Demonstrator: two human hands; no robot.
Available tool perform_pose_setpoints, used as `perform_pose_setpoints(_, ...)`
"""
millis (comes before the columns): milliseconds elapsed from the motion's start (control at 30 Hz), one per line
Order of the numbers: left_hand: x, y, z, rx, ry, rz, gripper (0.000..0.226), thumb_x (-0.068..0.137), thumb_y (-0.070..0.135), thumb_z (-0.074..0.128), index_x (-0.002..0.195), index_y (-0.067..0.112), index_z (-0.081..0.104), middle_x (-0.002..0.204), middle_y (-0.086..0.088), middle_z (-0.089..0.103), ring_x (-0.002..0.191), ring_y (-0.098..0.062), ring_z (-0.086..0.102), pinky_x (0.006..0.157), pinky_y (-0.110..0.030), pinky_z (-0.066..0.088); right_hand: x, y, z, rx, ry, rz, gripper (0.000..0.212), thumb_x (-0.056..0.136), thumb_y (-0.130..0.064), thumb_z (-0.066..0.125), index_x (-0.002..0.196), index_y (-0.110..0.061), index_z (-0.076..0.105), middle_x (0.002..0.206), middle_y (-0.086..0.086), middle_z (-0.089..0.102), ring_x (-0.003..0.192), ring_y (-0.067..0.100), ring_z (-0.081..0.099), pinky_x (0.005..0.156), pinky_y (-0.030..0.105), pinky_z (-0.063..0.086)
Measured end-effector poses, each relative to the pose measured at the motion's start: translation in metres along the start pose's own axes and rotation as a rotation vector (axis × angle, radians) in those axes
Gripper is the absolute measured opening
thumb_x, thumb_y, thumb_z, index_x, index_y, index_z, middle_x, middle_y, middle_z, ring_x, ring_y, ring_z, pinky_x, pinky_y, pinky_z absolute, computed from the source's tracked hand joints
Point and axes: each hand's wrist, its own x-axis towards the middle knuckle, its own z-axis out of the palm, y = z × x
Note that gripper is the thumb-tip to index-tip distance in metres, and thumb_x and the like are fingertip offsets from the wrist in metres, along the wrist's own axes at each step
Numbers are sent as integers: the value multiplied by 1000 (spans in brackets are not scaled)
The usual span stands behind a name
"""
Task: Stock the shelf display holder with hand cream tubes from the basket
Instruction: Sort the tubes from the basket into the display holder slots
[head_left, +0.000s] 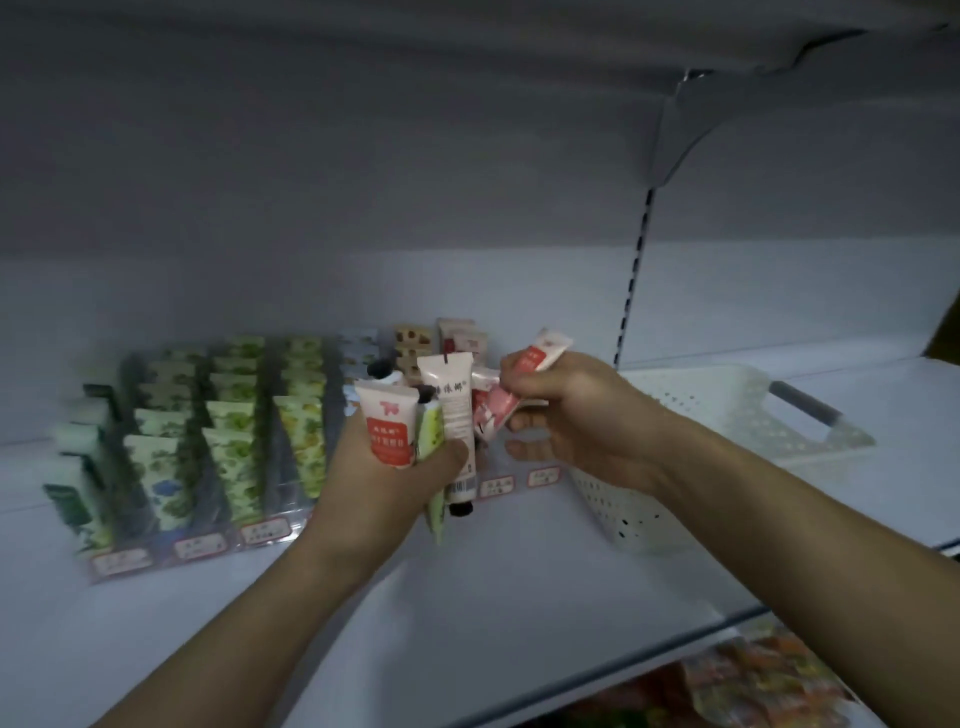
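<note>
A display holder (171, 467) filled with rows of tubes is seen beyond the left fingers. 3 tubes (421, 436) are clasped in the curled left hand (384, 483). 2 tubes (519, 384) are pinched by the right hand (576, 415). A white basket (727, 415) sits behind the right fingers.

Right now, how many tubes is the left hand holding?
3 that show: a red-and-white tube on the left of the grip, a green tube in the middle, and a white tube with a barcode on the right. The left hand may hide more.
</note>
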Motion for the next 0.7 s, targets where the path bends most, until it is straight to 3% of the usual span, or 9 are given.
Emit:
perform_pose_setpoints(133,-6,-20,-6,82,-31,-49,39,82,-13,72,91,25,67,75,19,75,72,1,72,59,-13,54,1,10,-5,-307,206,-167,16,99,-9,59,113,-17,59,95,5,69,77,11,60,68,27,51)
perform_pose_setpoints(267,-2,-34,-3,117,-99,-132,39,83,-11,72,107,19,66,94,-3,78,87,-24,77,74,-42,63,5,14,-44,-516,354,-243,24,98,-14,63,121,-19,57,113,4,69,94,11,66,73,21,49)
perform_pose_setpoints(367,1,-38,2,123,-132,-150,42,82,-11,73,112,16,64,99,-3,77,89,-23,77,75,-45,63,9,22,-70,-491,363,-266,30,97,-7,62,126,-11,55,111,5,71,87,0,68,65,10,46)
perform_pose_setpoints(433,4,-41,4,143,-136,-141,44,81,-9,75,111,21,65,98,2,76,90,-21,75,71,-43,64,17,30,-77,-433,349,-293,30,98,-6,61,127,-9,54,106,4,74,88,3,71,69,15,50)
perform_pose_setpoints(500,6,-43,4,128,-125,-137,46,80,-10,75,107,25,64,94,9,76,88,-17,74,66,-35,62,30,35,-75,-389,368,-351,21,100,-10,58,121,-12,58,103,1,76,95,14,73,77,31,57)
perform_pose_setpoints(600,5,-41,6,84,-117,-132,52,77,-16,75,101,28,63,87,20,75,83,-2,72,63,-17,56,51,33,-60,-310,413,-433,14,100,-12,58,112,-17,62,105,2,71,97,18,72,82,30,61)
perform_pose_setpoints(700,5,-42,4,77,-108,-132,52,76,-18,75,101,26,64,87,15,76,83,-4,73,65,-21,60,73,27,-51,-288,444,-483,16,96,-9,64,110,-17,66,105,3,70,98,20,71,84,36,62)
